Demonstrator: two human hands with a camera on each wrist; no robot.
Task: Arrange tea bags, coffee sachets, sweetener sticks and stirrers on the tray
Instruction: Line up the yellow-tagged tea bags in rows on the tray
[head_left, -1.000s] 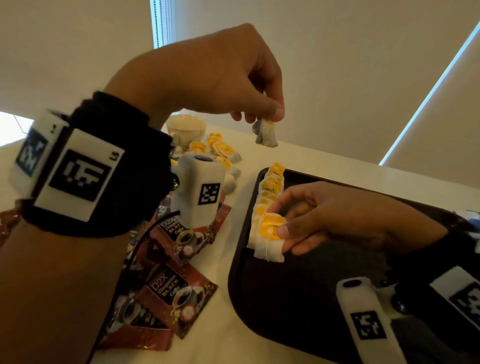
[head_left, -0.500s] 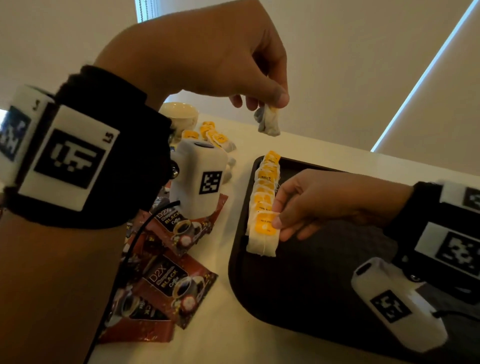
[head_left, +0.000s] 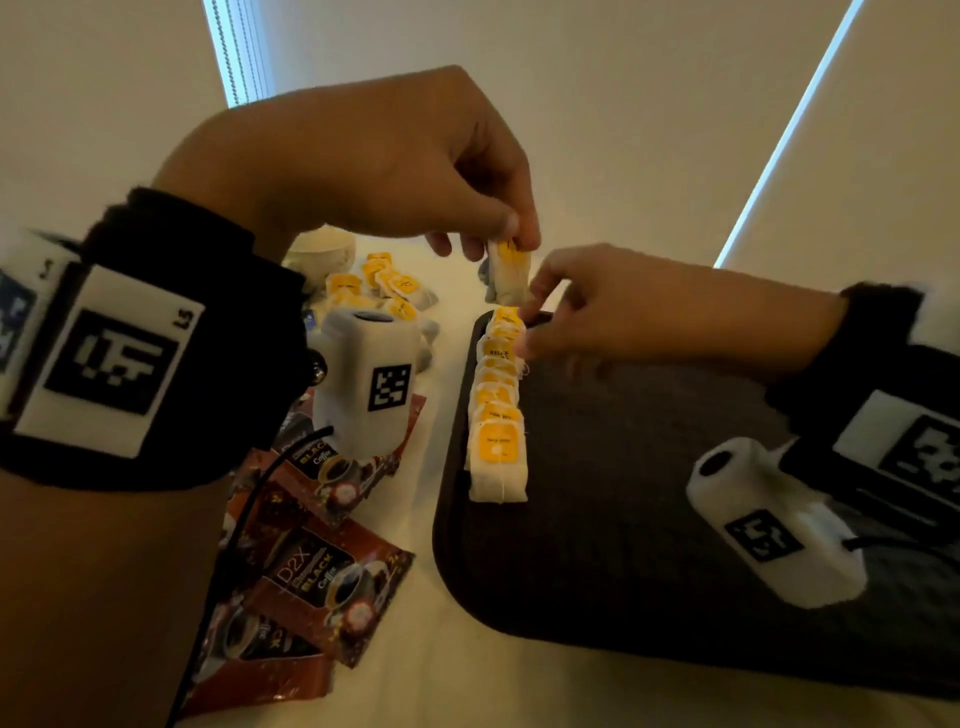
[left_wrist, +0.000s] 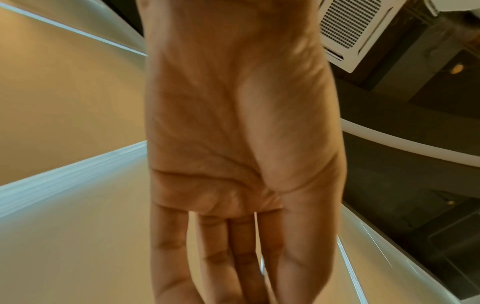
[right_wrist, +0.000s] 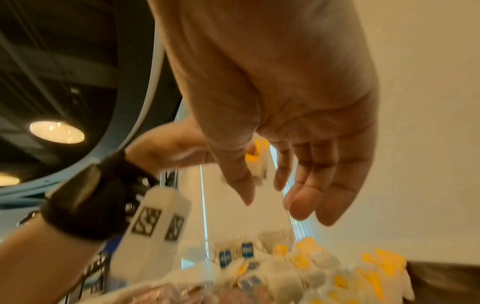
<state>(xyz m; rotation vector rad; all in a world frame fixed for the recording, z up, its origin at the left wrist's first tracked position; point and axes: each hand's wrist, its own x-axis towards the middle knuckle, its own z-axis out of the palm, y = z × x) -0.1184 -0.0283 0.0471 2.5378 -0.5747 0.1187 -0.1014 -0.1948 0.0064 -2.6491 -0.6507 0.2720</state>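
Observation:
My left hand (head_left: 514, 234) pinches a white tea bag with a yellow tag (head_left: 509, 273) by its top and hangs it just above the far end of the tray (head_left: 623, 545). A row of several tea bags (head_left: 496, 415) lies overlapped along the dark tray's left edge. My right hand (head_left: 535, 312) reaches to the hanging bag with thumb and fingers loosely spread at its lower end. The right wrist view shows the right hand (right_wrist: 265, 191) holding nothing, the tea bag (right_wrist: 255, 158) just beyond it. The left wrist view shows only the left hand's (left_wrist: 241, 267) palm and fingers.
Red-brown coffee sachets (head_left: 322, 566) lie scattered on the white table left of the tray. A pile of loose tea bags (head_left: 384, 291) and a pale cup (head_left: 322, 249) sit behind them. Most of the tray's dark surface, right of the row, is bare.
My left hand has brought the tea bag down and nearer, over the far end of the row. My right hand left the nearest bag and moved up the row to the hanging one.

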